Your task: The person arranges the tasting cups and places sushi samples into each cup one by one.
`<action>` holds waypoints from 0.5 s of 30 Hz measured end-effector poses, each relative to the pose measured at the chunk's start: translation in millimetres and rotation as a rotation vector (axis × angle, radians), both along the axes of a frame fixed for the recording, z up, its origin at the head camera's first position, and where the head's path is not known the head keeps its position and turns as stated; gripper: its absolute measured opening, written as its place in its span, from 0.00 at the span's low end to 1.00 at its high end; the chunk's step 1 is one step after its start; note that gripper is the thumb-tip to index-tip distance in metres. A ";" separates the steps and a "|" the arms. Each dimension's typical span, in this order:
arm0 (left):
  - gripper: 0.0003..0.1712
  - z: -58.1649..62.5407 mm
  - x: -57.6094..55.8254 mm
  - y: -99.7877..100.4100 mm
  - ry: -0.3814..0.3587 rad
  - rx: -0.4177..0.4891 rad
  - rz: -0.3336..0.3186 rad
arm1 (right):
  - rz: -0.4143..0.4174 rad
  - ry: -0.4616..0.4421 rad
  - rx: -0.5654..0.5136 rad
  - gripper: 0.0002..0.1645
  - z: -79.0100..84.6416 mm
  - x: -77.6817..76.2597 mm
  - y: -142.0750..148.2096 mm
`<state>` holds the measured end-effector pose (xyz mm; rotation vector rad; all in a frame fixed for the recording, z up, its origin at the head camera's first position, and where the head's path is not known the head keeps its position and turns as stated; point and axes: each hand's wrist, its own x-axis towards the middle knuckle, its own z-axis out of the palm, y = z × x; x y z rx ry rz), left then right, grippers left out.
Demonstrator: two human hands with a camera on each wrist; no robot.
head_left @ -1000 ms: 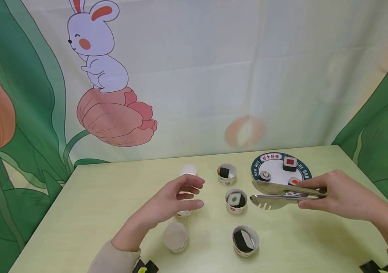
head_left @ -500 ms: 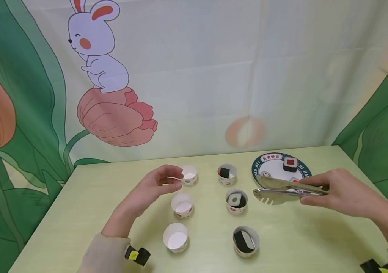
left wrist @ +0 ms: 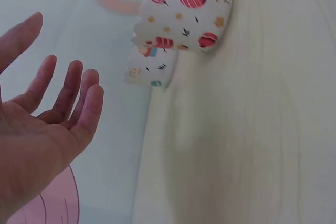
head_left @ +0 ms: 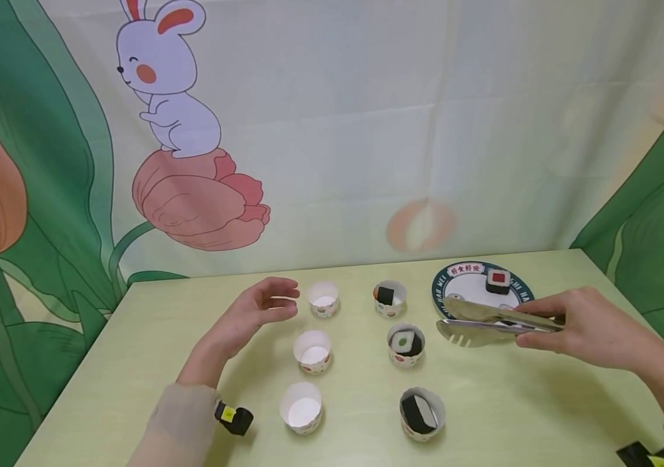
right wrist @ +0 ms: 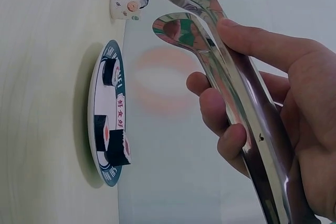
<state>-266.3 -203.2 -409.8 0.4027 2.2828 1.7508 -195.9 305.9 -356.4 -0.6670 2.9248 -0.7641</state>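
My right hand [head_left: 591, 331] grips a pair of metal serving tongs [right wrist: 241, 103] between thumb and fingers. One tong arm ends in a slotted fork, the other in a smooth spoon, with a small gap between the tips. In the head view the tongs overlap the front of a round plate [head_left: 441, 285] with a dark blue lettered rim. On that plate the right wrist view shows three sushi pieces, among them a square roll [head_left: 498, 281] with a red centre. My left hand [head_left: 256, 311] hovers with loosely bent fingers, holding nothing, left of the paper cups.
Bare paper cups stand in a left column: back [head_left: 323, 310], middle [head_left: 313, 363] and front [head_left: 302, 425]. The right column's back cup [head_left: 391, 311], middle cup [head_left: 406, 360] and front cup [head_left: 422, 433] each hold sushi. A printed cloth [head_left: 332, 130] hangs behind the table [head_left: 150, 363].
My left hand has drawn back to the left, away from over the left cups. The tongs in my right hand have shifted slightly right and up toward the plate.
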 end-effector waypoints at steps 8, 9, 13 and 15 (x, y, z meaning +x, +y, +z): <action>0.33 -11.5 -14.4 -1.8 0.003 0.006 -0.042 | 0.002 -0.002 -0.002 0.26 -0.6 -1.8 1.3; 0.33 -12.9 -16.3 -1.7 -0.001 0.003 -0.043 | -0.002 -0.002 -0.001 0.26 -0.6 -2.1 1.4; 0.36 -20.0 -24.0 -0.7 -0.021 -0.007 -0.038 | -0.005 -0.009 0.002 0.28 -0.6 -3.2 2.4; 0.37 -23.5 -27.6 0.0 -0.030 -0.002 -0.032 | -0.008 -0.011 0.005 0.28 -1.0 -3.7 2.6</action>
